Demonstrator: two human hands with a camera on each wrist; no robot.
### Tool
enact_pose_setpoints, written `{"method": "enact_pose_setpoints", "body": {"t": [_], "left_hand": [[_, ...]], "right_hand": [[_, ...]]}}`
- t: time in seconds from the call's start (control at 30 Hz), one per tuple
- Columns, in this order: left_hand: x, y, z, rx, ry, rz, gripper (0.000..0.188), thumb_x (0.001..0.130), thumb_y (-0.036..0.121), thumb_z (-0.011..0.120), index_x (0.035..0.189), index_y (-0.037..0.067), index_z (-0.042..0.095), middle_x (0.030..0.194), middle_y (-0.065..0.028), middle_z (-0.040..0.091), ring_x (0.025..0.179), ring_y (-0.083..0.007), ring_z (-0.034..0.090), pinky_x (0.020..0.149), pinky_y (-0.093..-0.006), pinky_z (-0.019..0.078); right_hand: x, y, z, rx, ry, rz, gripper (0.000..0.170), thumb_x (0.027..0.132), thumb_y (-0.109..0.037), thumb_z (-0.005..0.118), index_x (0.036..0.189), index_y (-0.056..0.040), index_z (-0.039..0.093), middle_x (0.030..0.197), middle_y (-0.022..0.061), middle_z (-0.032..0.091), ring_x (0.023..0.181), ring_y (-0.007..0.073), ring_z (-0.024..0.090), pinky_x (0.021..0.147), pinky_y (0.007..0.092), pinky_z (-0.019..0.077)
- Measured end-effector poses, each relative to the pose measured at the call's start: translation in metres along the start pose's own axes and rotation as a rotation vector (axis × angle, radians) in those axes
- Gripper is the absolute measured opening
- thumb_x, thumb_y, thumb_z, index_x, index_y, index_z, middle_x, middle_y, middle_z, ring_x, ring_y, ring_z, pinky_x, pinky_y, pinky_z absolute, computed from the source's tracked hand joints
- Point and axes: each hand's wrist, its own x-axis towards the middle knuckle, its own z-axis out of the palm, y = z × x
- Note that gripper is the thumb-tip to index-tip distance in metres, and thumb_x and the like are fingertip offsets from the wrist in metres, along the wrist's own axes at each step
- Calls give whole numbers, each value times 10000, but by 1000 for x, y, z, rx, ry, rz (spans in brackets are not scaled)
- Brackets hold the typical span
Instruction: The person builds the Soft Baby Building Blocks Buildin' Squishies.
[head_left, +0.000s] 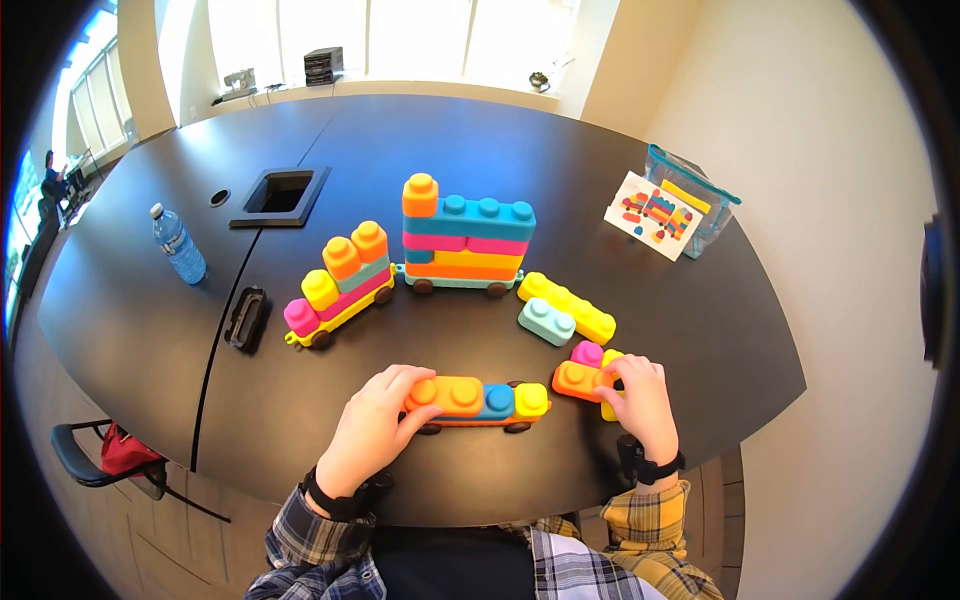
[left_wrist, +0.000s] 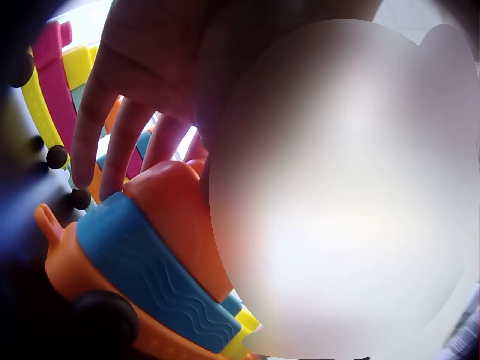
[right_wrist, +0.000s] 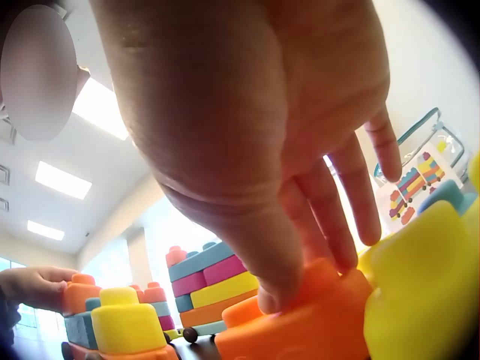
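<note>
My left hand [head_left: 368, 420] grips a two-stud orange block [head_left: 455, 395] at the left end of a small wheeled wagon. A blue block [head_left: 497, 401] and a yellow block [head_left: 531, 401] sit beside it on top. In the left wrist view, a long blue block [left_wrist: 150, 262] lies between the orange wagon base [left_wrist: 64, 255] and the orange block. My right hand [head_left: 643, 402] pinches another two-stud orange block [head_left: 574, 379] between thumb and fingers. Close by it are a pink block [head_left: 587, 353] and a yellow block [head_left: 608, 411], partly hidden by the hand.
Two linked block wagons, a stepped one [head_left: 345, 285] and a tall one [head_left: 465, 255], stand behind. A long yellow block [head_left: 585, 312] and a pale teal block [head_left: 546, 321] lie right of them. Farther out are a water bottle [head_left: 180, 247], picture card [head_left: 655, 215] and clear bag [head_left: 712, 230].
</note>
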Motion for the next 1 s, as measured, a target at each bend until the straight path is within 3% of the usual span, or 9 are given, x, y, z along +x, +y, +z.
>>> {"method": "enact_pose_setpoints", "body": {"t": [0.17, 0.27, 0.33, 0.67, 0.73, 1.0], "left_hand": [[0, 0, 0, -15, -2, -12, 396, 910, 162, 789, 1257, 42, 643, 1168, -156, 689, 1076, -372, 679, 936, -420, 553], [0, 0, 0, -16, -6, -10, 394, 913, 162, 786, 1260, 44, 642, 1174, -156, 686, 1077, -370, 678, 931, -418, 554], [-1, 1, 0, -20, -3, -18, 394, 916, 161, 785, 1264, 46, 641, 1175, -155, 684, 1074, -367, 678, 926, -414, 556], [-2, -1, 3, -18, -1, -20, 401, 919, 154, 783, 1275, 51, 630, 1170, -153, 682, 1065, -358, 681, 915, -411, 559], [-2, 0, 4, -6, 3, -41, 386, 930, 230, 773, 1258, 79, 637, 1169, -112, 683, 1073, -347, 674, 916, -437, 560], [-3, -2, 2, -20, 3, -37, 392, 924, 185, 776, 1266, 59, 633, 1168, -135, 681, 1061, -354, 676, 912, -422, 559]], "right_hand": [[5, -20, -21, 336, 70, 86, 305, 848, -143, 827, 1089, -27, 682, 1078, 117, 737, 965, 338, 697, 917, 417, 527], [13, -38, -24, 579, 105, -4, 287, 882, -92, 795, 1128, -3, 678, 1129, 134, 748, 1024, 311, 723, 940, 381, 553], [15, -46, -17, 727, -13, -143, 290, 904, -86, 782, 1157, 5, 674, 1163, 139, 746, 1094, 280, 721, 989, 362, 541], [29, -67, -4, 776, -179, -202, 352, 902, -142, 798, 1202, -2, 677, 1202, 133, 739, 1111, 265, 704, 995, 370, 538], [31, -72, -1, 745, -201, -211, 372, 905, -158, 802, 1222, -3, 683, 1203, 135, 738, 1106, 264, 706, 985, 369, 541], [29, -78, 10, 750, -198, -204, 380, 949, -241, 776, 1239, -12, 689, 1153, 165, 725, 1010, 323, 703, 880, 389, 552]]}}
